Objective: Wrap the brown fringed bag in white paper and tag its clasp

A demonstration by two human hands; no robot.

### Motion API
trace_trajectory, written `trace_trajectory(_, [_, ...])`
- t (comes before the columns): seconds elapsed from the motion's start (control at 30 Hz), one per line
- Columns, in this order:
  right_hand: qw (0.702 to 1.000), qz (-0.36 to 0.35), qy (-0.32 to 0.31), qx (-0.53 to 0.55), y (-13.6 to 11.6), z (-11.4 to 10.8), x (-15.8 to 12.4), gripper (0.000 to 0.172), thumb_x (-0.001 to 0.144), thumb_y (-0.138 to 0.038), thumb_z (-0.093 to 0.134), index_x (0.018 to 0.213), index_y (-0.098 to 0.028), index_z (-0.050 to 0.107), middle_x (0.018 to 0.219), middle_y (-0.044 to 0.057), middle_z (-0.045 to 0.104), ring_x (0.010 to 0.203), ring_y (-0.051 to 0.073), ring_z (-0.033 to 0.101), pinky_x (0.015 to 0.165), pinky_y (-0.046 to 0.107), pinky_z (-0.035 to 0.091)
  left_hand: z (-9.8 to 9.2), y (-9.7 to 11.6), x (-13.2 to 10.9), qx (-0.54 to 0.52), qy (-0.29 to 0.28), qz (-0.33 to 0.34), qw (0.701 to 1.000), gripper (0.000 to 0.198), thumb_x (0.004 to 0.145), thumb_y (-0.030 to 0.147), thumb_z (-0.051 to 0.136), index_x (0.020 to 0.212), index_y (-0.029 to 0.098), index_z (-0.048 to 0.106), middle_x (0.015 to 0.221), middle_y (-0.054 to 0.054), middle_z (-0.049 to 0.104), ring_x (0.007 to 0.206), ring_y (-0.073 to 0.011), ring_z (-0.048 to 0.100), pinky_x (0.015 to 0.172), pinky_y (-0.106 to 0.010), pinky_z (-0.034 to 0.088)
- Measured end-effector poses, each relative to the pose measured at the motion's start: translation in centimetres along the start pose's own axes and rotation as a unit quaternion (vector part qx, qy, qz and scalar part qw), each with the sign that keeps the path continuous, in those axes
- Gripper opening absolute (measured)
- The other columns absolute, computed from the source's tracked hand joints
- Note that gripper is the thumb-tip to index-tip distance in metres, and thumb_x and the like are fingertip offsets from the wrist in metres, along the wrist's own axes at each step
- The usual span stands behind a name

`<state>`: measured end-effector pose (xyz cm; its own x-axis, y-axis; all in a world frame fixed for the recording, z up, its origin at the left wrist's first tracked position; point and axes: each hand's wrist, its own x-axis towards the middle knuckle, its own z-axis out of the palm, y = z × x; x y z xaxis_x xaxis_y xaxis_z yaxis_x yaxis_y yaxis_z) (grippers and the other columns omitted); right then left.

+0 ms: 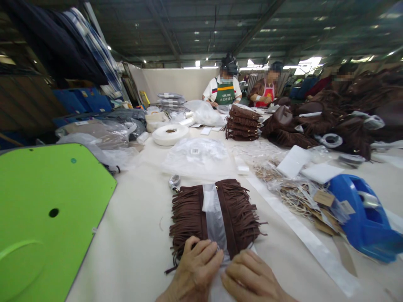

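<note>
A dark brown fringed bag (190,212) lies flat on the table in front of me. Down its middle runs a translucent whitish strip (215,222), which continues past the near edge between my hands. My left hand (200,264) is closed over the bag's near edge, fingers bent, thumb side beside the strip. Curled at the near right corner, my right hand (252,274) has its fingers closed on the strip; its fingertips are partly hidden. A small wrapped ring-like piece (174,181) sits at the bag's far left corner.
A green board (59,193) stands at left. Behind the bag lie clear plastic bags (201,157) and a white roll (170,135). To the right are tagged cords (299,195) and a blue tape dispenser (362,218). Stacked brown bags (242,122) and co-workers (223,90) are farther back.
</note>
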<state>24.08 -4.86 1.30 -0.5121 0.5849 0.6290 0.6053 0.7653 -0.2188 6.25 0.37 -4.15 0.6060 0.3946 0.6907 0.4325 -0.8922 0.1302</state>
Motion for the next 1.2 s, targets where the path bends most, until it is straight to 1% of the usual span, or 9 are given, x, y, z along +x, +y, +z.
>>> trace_trajectory(0.07, [1.000, 0.016, 0.023, 0.007, 1.5, -0.1, 1.9, 0.027, 0.091, -0.017, 0.038, 0.084, -0.016, 0.064, 0.070, 0.004, 0.062, 0.065, 0.015, 0.053, 0.059, 0.027, 0.042, -0.1, -0.4, -0.2, -0.041, -0.007, 0.005, 0.999, 0.027, 0.081, 0.021, 0.041, 0.101, 0.019, 0.058, 0.098, -0.003, 0.065, 0.094, -0.0171, 0.054, 0.082, -0.034, 0.034])
trace_trajectory(0.17, [0.992, 0.117, 0.043, 0.034, 3.6, 1.4, 3.3, 0.030, 0.092, -0.026, 0.041, 0.075, -0.019, 0.064, 0.070, 0.003, 0.060, 0.066, 0.013, 0.052, 0.059, 0.024, 0.041, 0.1, -0.5, -0.7, -0.089, -0.005, -0.048, 0.995, 0.026, 0.073, 0.024, 0.043, 0.096, 0.019, 0.057, 0.088, -0.005, 0.063, 0.087, -0.0188, 0.055, 0.075, -0.034, 0.039])
trace_trajectory(0.27, [0.974, 0.220, 0.031, 0.043, 4.9, 3.5, 3.0, 0.031, 0.089, -0.035, 0.049, 0.066, -0.020, 0.063, 0.070, 0.001, 0.059, 0.068, 0.013, 0.054, 0.060, 0.022, 0.042, 0.7, 0.0, -1.2, -0.080, 0.002, -0.116, 0.990, 0.028, 0.074, 0.024, 0.042, 0.099, 0.016, 0.052, 0.089, -0.008, 0.060, 0.085, -0.0206, 0.055, 0.075, -0.036, 0.041])
trace_trajectory(0.37, [0.959, 0.281, 0.020, 0.033, 5.2, 4.7, 2.4, 0.027, 0.086, -0.033, 0.055, 0.063, -0.019, 0.062, 0.071, 0.001, 0.059, 0.070, 0.013, 0.055, 0.061, 0.022, 0.042, 1.2, 0.3, -1.4, -0.046, 0.022, -0.127, 0.991, 0.025, 0.080, 0.025, 0.041, 0.101, 0.014, 0.050, 0.091, -0.009, 0.059, 0.087, -0.0208, 0.055, 0.076, -0.036, 0.042])
trace_trajectory(0.63, [0.957, 0.289, 0.027, -0.011, 5.0, 5.5, 2.2, 0.019, 0.080, -0.021, 0.062, 0.061, -0.019, 0.058, 0.068, -0.001, 0.058, 0.069, 0.013, 0.054, 0.061, 0.022, 0.043, 1.8, 1.0, 0.7, 0.146, 0.103, -0.041, 0.983, 0.024, 0.085, 0.017, 0.041, 0.095, 0.016, 0.062, 0.088, -0.009, 0.062, 0.090, -0.0214, 0.056, 0.082, -0.036, 0.038])
trace_trajectory(0.73, [0.954, 0.298, 0.027, -0.015, 5.1, 5.5, 2.1, 0.019, 0.077, -0.018, 0.064, 0.060, -0.019, 0.057, 0.067, -0.001, 0.058, 0.068, 0.014, 0.054, 0.061, 0.023, 0.043, 2.9, 1.4, 1.1, 0.141, 0.130, -0.002, 0.981, 0.027, 0.087, 0.016, 0.037, 0.090, 0.012, 0.064, 0.086, -0.009, 0.066, 0.090, -0.0203, 0.057, 0.084, -0.035, 0.036])
trace_trajectory(0.97, [0.947, 0.312, 0.075, 0.022, 4.8, 5.6, 2.8, 0.018, 0.078, -0.016, 0.059, 0.061, -0.019, 0.057, 0.067, 0.000, 0.057, 0.069, 0.014, 0.054, 0.062, 0.024, 0.045, 3.8, 1.2, 0.0, 0.155, 0.122, -0.011, 0.980, 0.026, 0.088, 0.021, 0.041, 0.095, 0.013, 0.063, 0.094, -0.010, 0.068, 0.095, -0.0217, 0.058, 0.082, -0.035, 0.037])
trace_trajectory(1.1, [0.939, 0.297, 0.164, 0.062, 4.6, 3.1, 2.4, 0.010, 0.082, -0.019, 0.053, 0.088, -0.019, 0.062, 0.086, 0.005, 0.059, 0.067, 0.013, 0.056, 0.061, 0.025, 0.049, 2.9, 1.0, -0.1, 0.180, 0.072, 0.003, 0.981, 0.023, 0.087, 0.024, 0.045, 0.096, 0.014, 0.064, 0.098, -0.010, 0.069, 0.098, -0.0215, 0.059, 0.081, -0.034, 0.039])
trace_trajectory(1.2, [0.921, 0.304, 0.245, -0.017, 6.2, -2.4, -0.4, 0.017, 0.083, -0.024, 0.055, 0.098, -0.021, 0.062, 0.094, 0.006, 0.059, 0.077, 0.015, 0.058, 0.070, 0.028, 0.050, 2.4, 1.2, 0.2, 0.174, 0.066, -0.004, 0.982, 0.023, 0.087, 0.023, 0.044, 0.095, 0.019, 0.065, 0.097, -0.006, 0.070, 0.094, -0.0186, 0.061, 0.078, -0.031, 0.040])
